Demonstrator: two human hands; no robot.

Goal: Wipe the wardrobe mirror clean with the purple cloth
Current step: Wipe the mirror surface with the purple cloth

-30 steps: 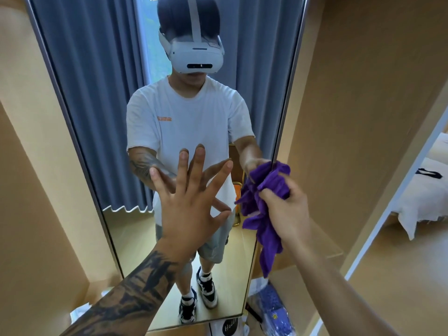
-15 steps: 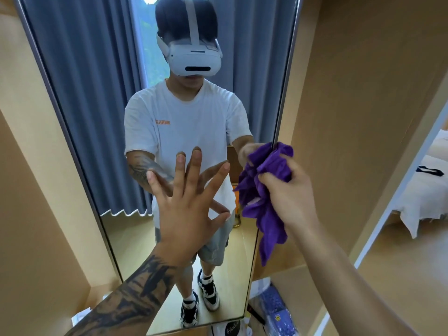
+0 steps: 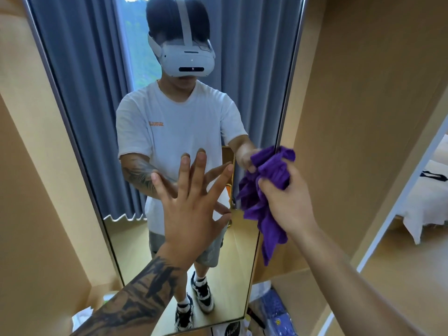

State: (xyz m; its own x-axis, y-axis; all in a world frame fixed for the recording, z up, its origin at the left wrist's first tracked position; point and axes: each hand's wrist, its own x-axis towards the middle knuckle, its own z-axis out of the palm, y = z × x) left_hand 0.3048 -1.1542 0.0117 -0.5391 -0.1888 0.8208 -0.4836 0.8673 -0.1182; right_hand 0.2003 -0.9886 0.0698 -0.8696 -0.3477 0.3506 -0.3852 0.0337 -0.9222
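Observation:
A tall wardrobe mirror (image 3: 92, 98) with a thin metal frame fills the middle of the view and reflects a person in a white T-shirt and a headset. My left hand (image 3: 191, 204) lies flat on the glass, fingers spread and straight. My right hand (image 3: 288, 202) grips a crumpled purple cloth (image 3: 264, 197) against the mirror's right edge, at about the height of my left hand. A tail of the cloth hangs down below my fist.
Light wooden wardrobe panels (image 3: 363, 117) flank the mirror on both sides. Plastic bags and a blue package (image 3: 274, 309) lie on the floor below the mirror's right corner. A bed with white sheets (image 3: 426, 200) shows through the opening at far right.
My right hand has slid the purple cloth a little upward along the mirror's right edge. My left hand stays pressed flat on the glass.

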